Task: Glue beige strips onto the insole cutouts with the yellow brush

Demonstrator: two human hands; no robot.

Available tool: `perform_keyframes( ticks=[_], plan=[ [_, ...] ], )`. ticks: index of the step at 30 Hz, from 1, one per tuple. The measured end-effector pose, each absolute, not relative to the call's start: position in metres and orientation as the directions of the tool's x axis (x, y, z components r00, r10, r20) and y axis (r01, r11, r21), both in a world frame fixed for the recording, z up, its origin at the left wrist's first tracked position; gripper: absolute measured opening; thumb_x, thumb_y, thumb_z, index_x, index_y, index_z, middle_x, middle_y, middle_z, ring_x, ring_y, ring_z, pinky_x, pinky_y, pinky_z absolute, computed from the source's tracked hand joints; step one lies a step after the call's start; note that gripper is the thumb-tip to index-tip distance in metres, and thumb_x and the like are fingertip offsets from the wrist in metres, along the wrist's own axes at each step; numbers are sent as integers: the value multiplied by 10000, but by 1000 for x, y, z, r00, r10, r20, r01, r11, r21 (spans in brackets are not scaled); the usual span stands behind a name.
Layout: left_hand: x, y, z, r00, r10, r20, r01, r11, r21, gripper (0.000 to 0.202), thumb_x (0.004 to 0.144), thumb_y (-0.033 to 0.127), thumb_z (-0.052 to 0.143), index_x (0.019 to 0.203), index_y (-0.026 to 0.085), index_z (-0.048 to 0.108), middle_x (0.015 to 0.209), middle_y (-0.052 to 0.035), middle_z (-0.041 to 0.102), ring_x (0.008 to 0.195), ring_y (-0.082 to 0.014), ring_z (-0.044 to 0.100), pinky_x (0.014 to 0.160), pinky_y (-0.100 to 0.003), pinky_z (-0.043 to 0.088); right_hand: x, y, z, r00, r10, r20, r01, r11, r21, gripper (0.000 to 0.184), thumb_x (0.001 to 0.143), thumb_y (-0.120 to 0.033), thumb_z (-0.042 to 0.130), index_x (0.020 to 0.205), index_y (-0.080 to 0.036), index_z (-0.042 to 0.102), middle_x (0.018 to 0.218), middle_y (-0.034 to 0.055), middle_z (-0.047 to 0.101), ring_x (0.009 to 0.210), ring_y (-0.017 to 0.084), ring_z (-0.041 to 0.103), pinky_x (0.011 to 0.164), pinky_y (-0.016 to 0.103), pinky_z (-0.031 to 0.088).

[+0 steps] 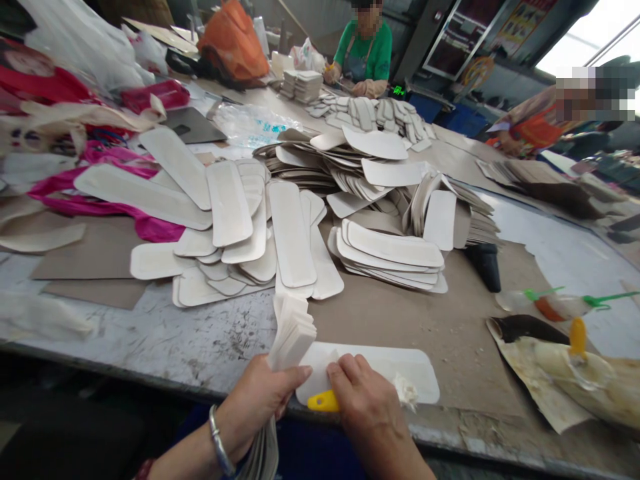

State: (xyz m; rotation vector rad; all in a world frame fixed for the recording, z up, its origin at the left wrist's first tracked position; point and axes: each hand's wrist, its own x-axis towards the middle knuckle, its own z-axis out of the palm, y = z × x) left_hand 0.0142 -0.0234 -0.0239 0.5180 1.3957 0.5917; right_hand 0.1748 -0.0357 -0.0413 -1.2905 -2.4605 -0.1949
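Note:
My left hand (265, 393) is closed around a fanned bundle of thin white strips (291, 327), whose lower ends hang below the table edge. My right hand (367, 400) grips a tool by its yellow handle (324, 401); the fingers hide much of it. Beneath that hand a white rounded panel (420, 367) lies flat at the table's front edge. A white pasty clump (407, 392) shows just right of my right hand, over the panel; whether it sits on the tool's end I cannot tell.
Beyond my hands lie heaped white panels (295, 233) and a neat stack (395, 250). To the right are a tub of pale paste (575, 367) with a yellow handle in it and a bottle with a green cap (560, 307). Two people work farther back; one wears green (377, 50).

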Motion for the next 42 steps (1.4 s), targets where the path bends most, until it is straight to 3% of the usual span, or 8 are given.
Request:
perform_keyframes(
  ticks=[5,8,14,18,24,32,37,42],
  plan=[
    [14,-23,-25,44,659,-751,-39,752,658,373,454,501,635,383,202,424,297,49,341,311,-66,296,378,-233,195,165,-32,-44,-557,750,356,811,584,39,262,778,8,407,652,-201,502,627,33,505,553,188,445,437,283,270],
    [14,-24,-26,26,653,-757,-30,757,652,383,453,514,637,379,200,430,291,47,346,302,-68,296,375,-238,205,169,-31,-42,-545,771,330,818,574,11,221,719,-4,437,661,-215,466,649,25,499,562,181,465,443,265,302],
    [15,-24,-24,40,654,-755,-42,756,653,383,463,510,648,397,206,424,308,53,351,313,-69,298,376,-236,212,189,-31,-28,-383,921,69,796,367,-482,204,651,-76,462,799,-217,463,779,-2,482,638,139,508,578,227,410],
    [15,-23,-24,34,652,-758,-29,758,651,404,451,531,639,365,213,405,293,49,335,304,-70,285,374,-239,208,194,-30,-16,-382,924,-22,711,278,-646,175,690,-80,443,792,-222,463,831,4,468,706,138,511,667,247,432],
    [13,-23,-23,64,669,-741,-8,743,670,419,481,542,635,374,202,414,324,43,349,322,-75,307,387,-236,214,192,-36,4,-458,881,-120,660,246,-710,232,655,-78,433,825,-229,475,927,22,444,774,150,499,687,267,419],
    [13,-23,-24,76,669,-740,34,740,672,381,501,513,600,384,204,412,333,45,354,323,-72,310,391,-233,212,192,-38,7,-507,854,-116,594,249,-765,229,647,-65,432,799,-230,480,951,32,490,845,167,497,712,275,409],
    [14,-22,-23,67,671,-739,43,738,674,374,497,515,574,364,208,407,327,45,347,306,-77,314,389,-237,221,196,-35,-3,-541,834,-112,627,312,-713,220,707,-69,437,836,-236,498,940,34,518,870,173,514,728,273,416],
    [12,-24,-30,82,669,-738,72,735,674,419,513,556,583,363,211,399,315,38,346,312,-84,315,404,-243,221,211,-49,7,-544,825,-156,729,372,-574,95,775,-154,444,830,-231,448,854,25,529,692,144,526,583,220,413]
  ],
)
